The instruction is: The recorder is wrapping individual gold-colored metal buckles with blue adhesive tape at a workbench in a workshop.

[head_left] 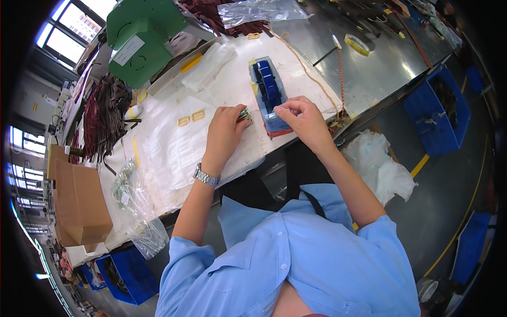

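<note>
On the white-covered bench, my left hand [226, 129] is closed round a small stack of metal buckles [243, 116], of which only the edges show past the fingertips. My right hand [303, 120] pinches at the near end of a blue tape dispenser [266, 90], where the tape comes off the roll; the clear strip itself is barely visible. The dispenser stands just right of my left hand. Two loose gold buckles [191, 118] lie flat left of my left hand. A metal watch [206, 175] is on my left wrist.
A green machine [140, 45] stands at the back left, with dark leather strips [108, 113] beside it. Clear plastic bags [132, 198] and a cardboard box [79, 198] are at left. A yellow tape roll [357, 45] lies on the metal top. Blue bins [441, 111] stand on the floor.
</note>
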`<action>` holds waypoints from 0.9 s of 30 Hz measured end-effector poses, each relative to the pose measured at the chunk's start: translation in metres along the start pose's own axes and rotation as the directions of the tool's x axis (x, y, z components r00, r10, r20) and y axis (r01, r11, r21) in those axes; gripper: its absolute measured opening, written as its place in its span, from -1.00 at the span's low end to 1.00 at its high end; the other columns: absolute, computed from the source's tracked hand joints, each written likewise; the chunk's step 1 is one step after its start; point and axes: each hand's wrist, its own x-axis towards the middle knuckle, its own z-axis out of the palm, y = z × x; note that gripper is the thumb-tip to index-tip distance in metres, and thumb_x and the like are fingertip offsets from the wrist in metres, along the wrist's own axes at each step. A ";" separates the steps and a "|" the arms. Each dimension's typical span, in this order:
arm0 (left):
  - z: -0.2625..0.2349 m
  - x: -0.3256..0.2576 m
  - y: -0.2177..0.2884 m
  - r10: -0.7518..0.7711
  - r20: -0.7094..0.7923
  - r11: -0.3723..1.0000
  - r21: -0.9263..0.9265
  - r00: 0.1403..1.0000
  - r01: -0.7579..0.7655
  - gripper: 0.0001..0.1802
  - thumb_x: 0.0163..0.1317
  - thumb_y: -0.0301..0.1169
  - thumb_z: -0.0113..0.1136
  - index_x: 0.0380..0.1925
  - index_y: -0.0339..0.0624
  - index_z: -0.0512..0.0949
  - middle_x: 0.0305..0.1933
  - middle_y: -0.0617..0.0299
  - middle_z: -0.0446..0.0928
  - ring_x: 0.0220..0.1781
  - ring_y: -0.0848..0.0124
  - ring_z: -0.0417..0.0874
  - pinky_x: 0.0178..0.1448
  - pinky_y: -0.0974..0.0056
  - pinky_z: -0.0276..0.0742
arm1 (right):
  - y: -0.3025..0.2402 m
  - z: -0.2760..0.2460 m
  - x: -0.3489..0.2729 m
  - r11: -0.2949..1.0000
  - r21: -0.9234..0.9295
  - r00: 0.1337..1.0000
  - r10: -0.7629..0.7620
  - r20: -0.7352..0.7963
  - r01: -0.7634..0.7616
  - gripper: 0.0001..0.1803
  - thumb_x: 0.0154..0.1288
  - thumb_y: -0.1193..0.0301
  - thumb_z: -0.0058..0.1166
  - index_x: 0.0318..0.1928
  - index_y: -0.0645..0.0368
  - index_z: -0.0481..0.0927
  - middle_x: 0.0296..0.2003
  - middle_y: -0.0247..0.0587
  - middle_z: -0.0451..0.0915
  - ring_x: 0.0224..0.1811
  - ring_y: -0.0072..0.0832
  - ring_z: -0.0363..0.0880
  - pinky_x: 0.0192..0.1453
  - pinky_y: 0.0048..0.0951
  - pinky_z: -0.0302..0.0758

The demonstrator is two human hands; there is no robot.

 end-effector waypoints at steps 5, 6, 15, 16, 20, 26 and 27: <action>0.010 -0.006 0.016 -0.007 -0.076 0.996 0.086 0.997 0.013 -0.50 0.42 -0.41 0.39 0.34 -0.23 0.59 0.14 -0.05 0.70 0.24 0.00 0.67 0.32 0.04 0.61 | 0.000 -0.003 0.000 1.000 0.021 1.000 0.002 0.007 -0.002 -0.60 0.48 0.17 0.43 -0.02 0.31 0.85 0.04 -0.16 0.66 -0.05 -0.48 0.65 0.14 -0.41 0.59; 0.011 -0.007 0.016 0.009 -0.096 0.996 0.092 0.995 0.000 -0.48 0.43 -0.42 0.37 0.36 -0.23 0.57 0.16 -0.06 0.70 0.26 0.00 0.67 0.33 0.04 0.61 | -0.001 -0.004 0.000 1.000 0.031 1.000 0.005 0.002 -0.005 -0.61 0.48 0.17 0.43 -0.02 0.31 0.85 0.04 -0.16 0.66 -0.05 -0.49 0.64 0.14 -0.41 0.58; 0.004 -0.006 0.006 0.073 -0.206 0.997 -0.006 0.976 -0.076 -0.70 0.38 -0.49 0.41 0.09 -0.25 0.67 0.13 0.01 0.73 0.17 0.01 0.72 0.26 0.04 0.65 | -0.002 -0.003 -0.001 1.000 0.030 1.000 -0.001 -0.003 0.001 -0.62 0.47 0.17 0.44 -0.03 0.29 0.86 0.02 -0.18 0.66 -0.06 -0.49 0.63 0.14 -0.42 0.58; 0.004 -0.006 0.005 0.035 -0.231 0.995 -0.081 0.972 -0.055 -0.77 0.36 -0.52 0.41 0.00 -0.23 0.69 0.09 0.04 0.75 0.12 0.02 0.75 0.22 0.05 0.67 | -0.002 -0.003 -0.001 1.000 0.031 1.000 0.000 -0.003 0.000 -0.62 0.47 0.17 0.44 -0.03 0.29 0.86 0.02 -0.18 0.66 -0.06 -0.49 0.63 0.14 -0.42 0.58; 0.005 -0.005 0.001 -0.009 -0.278 0.977 -0.206 0.960 -0.050 -0.84 0.35 -0.55 0.40 -0.10 -0.23 0.69 0.03 0.07 0.78 0.07 0.03 0.77 0.17 0.07 0.68 | 0.000 -0.002 -0.001 1.000 0.023 1.000 -0.016 0.001 0.015 -0.63 0.47 0.18 0.43 -0.04 0.29 0.86 -0.01 -0.19 0.66 -0.07 -0.51 0.63 0.13 -0.42 0.57; 0.003 -0.001 0.000 -0.011 -0.252 0.977 -0.210 0.968 -0.044 -0.88 0.38 -0.54 0.37 -0.11 -0.23 0.70 0.01 0.04 0.78 0.06 0.02 0.78 0.13 0.07 0.68 | 0.000 -0.004 0.000 1.000 0.007 1.000 -0.018 0.001 0.018 -0.63 0.47 0.19 0.43 -0.04 0.29 0.86 -0.02 -0.19 0.66 -0.08 -0.52 0.62 0.12 -0.43 0.57; 0.001 0.000 -0.001 -0.008 -0.206 0.988 -0.155 0.978 -0.025 -0.87 0.38 -0.51 0.39 -0.10 -0.23 0.71 0.01 0.03 0.78 0.07 0.02 0.78 0.14 0.06 0.68 | 0.001 -0.004 0.000 1.000 0.004 1.000 -0.023 0.000 0.023 -0.63 0.47 0.19 0.43 -0.04 0.29 0.86 -0.02 -0.19 0.66 -0.08 -0.51 0.62 0.12 -0.43 0.56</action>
